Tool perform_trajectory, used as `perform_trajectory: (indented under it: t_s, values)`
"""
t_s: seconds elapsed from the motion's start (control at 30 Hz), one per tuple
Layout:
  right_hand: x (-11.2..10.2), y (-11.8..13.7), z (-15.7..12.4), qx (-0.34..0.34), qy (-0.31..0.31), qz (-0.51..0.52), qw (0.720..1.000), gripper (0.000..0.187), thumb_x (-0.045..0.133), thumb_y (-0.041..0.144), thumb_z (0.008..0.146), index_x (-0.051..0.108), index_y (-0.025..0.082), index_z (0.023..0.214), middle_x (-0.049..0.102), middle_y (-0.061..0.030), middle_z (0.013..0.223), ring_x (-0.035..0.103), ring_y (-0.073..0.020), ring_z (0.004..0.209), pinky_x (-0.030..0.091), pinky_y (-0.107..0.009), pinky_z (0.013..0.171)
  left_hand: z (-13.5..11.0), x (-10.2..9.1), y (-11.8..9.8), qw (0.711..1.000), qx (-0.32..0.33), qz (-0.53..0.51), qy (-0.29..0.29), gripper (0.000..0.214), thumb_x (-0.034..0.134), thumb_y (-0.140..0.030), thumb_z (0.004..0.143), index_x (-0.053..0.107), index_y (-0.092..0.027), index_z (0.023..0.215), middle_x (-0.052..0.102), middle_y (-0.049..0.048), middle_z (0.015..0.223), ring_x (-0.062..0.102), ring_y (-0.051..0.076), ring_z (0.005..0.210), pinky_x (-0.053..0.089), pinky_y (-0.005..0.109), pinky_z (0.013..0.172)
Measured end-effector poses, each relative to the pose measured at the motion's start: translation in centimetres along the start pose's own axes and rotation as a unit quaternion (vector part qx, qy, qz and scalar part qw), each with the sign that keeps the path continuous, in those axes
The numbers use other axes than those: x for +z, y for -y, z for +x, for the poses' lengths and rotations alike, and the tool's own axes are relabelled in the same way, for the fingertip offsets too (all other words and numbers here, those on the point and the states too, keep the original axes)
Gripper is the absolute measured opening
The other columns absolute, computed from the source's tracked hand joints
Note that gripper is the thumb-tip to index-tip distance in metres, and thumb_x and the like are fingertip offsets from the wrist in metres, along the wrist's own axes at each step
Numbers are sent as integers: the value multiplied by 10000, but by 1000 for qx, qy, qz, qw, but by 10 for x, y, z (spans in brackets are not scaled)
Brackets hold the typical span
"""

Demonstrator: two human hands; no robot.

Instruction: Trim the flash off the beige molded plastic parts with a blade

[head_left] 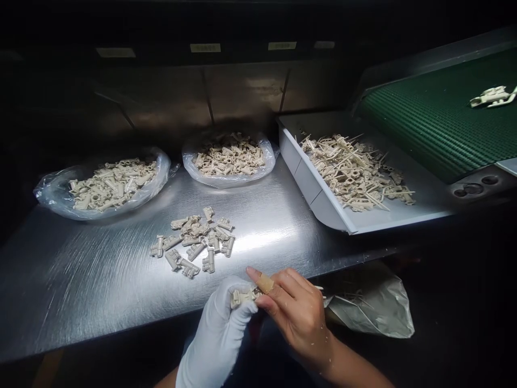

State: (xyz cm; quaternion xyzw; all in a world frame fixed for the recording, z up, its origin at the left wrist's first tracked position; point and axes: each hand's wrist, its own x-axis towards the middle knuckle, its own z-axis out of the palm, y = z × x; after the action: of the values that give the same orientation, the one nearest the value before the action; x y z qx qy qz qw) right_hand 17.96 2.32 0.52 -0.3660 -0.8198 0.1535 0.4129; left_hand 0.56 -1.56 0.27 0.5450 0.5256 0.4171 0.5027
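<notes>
In the head view, a dark work space surrounds a brushed-metal desk [133, 285], with pale labels [205, 48] along the top of the frame. A green conveyor belt [436, 118] fills the upper right, carrying a pale molded piece [490, 97]. Left of the belt, a grey tray [323, 207] holds a heap of beige plastic pieces with thin sprues [351, 172]. Two clear plastic bags of similar parts stand open, one at centre left [100, 214], the other at upper centre [226, 180]. Loose beige fittings [196, 250] lie scattered mid-frame.

At lower centre, the white-gloved left hand [220, 323] has its fingers closed around a beige plastic part [241, 298]. The bare right hand [301, 310], tan tape [265, 283] around its index finger, meets the part's right end with curled fingers; whether they grip it or a tool I cannot tell. A crumpled silvery bag [375, 310] sits at lower right.
</notes>
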Motion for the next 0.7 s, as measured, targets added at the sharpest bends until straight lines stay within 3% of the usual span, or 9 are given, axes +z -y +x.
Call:
perform_trajectory:
  t_s: [0.1,0.2,0.33,0.4,0.47,0.53,0.63,0.7]
  values:
    - [-1,-1,-1,-5,0,18,1000,327,487,317,1115,693,191,1336,644,-28,731,561,-169,661,433,-284,581,3,0,0,997,-38,-54,39,350,482,-399,1068,603,-220,793,619,-11,742,591,167,720,509,283,749]
    - [-2,-3,-1,51,-2,120,992,361,476,406,1112,712,202,1296,630,-17,730,580,-158,657,454,-265,573,2,1,3,997,-29,-68,14,286,528,-393,1053,661,-220,869,659,-6,811,621,166,775,519,276,785]
    - [0,-5,1,223,11,283,933,448,570,599,1020,741,187,991,615,-6,719,553,-138,597,443,-237,513,2,1,6,998,8,-62,-31,108,628,-309,1013,725,-261,1020,684,-1,971,656,175,922,521,273,875]
    - [1,-5,0,269,45,337,901,452,608,618,988,698,185,899,608,-3,720,545,-134,599,456,-234,527,4,1,5,996,18,-72,-46,72,672,-275,988,743,-272,982,661,-14,962,653,163,904,526,262,871]
    - [3,-6,-1,280,87,354,888,400,599,581,1005,671,191,952,601,7,729,552,-134,612,476,-235,556,5,1,3,993,25,-93,-65,59,708,-286,964,765,-278,974,679,-7,1039,663,175,966,532,268,909]
    - [2,-8,-4,262,106,317,905,320,527,497,1063,645,200,1080,646,-15,834,613,-154,712,516,-253,647,4,1,3,990,27,-108,-82,94,708,-327,963,777,-283,1010,716,6,1107,673,198,1034,535,285,948]
    - [-8,-9,-3,175,101,199,959,292,399,329,1129,590,222,1321,680,-55,1054,657,-176,945,523,-283,836,-1,1,8,991,25,-73,-114,119,656,-322,1000,756,-286,1055,743,-7,969,691,181,931,541,279,915]
    - [-19,-7,3,89,99,110,985,357,358,261,1143,523,221,1458,678,-44,1001,642,-164,889,498,-269,801,-2,-2,11,992,37,-13,-117,134,609,-279,1028,724,-289,1096,730,-14,951,681,174,905,533,276,895]
